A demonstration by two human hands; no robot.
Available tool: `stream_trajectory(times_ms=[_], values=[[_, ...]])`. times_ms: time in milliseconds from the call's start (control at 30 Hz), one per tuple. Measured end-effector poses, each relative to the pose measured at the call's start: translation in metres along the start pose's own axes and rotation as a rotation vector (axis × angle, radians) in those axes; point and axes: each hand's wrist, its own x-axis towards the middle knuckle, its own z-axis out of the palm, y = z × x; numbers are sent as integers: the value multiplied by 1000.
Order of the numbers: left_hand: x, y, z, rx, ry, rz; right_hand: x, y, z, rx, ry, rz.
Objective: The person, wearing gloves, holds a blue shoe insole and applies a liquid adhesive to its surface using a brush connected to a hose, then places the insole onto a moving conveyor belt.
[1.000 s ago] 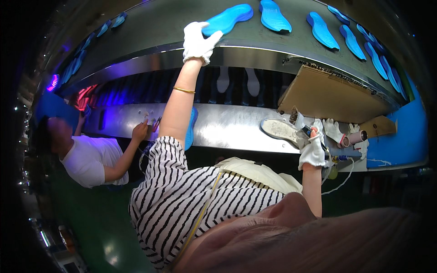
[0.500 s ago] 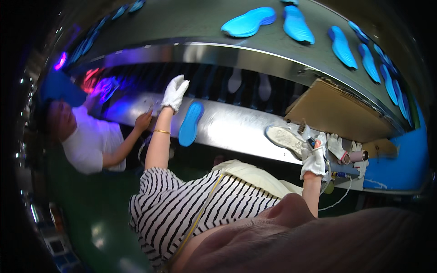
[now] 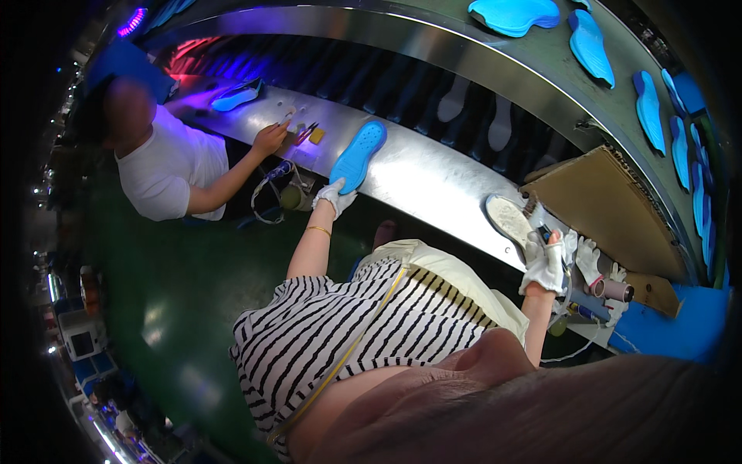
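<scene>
My left hand [image 3: 335,199], in a white glove, grips the lower end of a blue shoe sole [image 3: 361,155]. The sole lies slanted on the metal bench, its near end at the front edge, with small holes in its far end. My right hand [image 3: 544,267], also gloved but with a bare thumb tip, is closed around a small dark tool [image 3: 546,234] of unclear kind. Just left of that hand lies a dark-rimmed, sole-shaped piece with a crusty off-white face [image 3: 508,220]. Brown bristles [image 3: 530,206] show beside it; whether they belong to the tool, I cannot tell.
A conveyor belt [image 3: 533,58] carrying several blue soles runs behind the metal bench [image 3: 417,189]. A cardboard sheet [image 3: 607,209] leans at right, near spare white gloves [image 3: 589,259] and a spool [image 3: 618,290]. A co-worker [image 3: 166,166] works at left, near a yellow block [image 3: 317,136].
My left hand has come down from above the bench and taken hold of the blue sole's near end. My right hand keeps its grip on the dark tool. The view has shifted.
</scene>
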Motion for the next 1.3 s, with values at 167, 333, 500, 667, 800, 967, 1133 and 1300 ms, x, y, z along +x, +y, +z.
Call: stream_trajectory(times_ms=[167,333,500,667,800,967,1133,1300], values=[[-32,19,43,671,-81,480,4,7,4,-12,-11,13],[-118,38,85,629,-167,493,15,15,-8,26,-80,14],[-135,39,90,1038,-147,654,13,12,-7,9,0,55],[-135,21,100,1002,-263,628,-3,6,9,16,-46,63],[-167,24,133,1045,-398,748,-10,-4,19,-46,39,78],[-200,61,188,840,-876,852,-6,-6,39,-19,-140,31],[-206,27,224,836,-1150,152,-18,7,60,-45,-221,51],[-221,-54,232,113,-1066,-352,-25,13,71,-177,-305,26]])
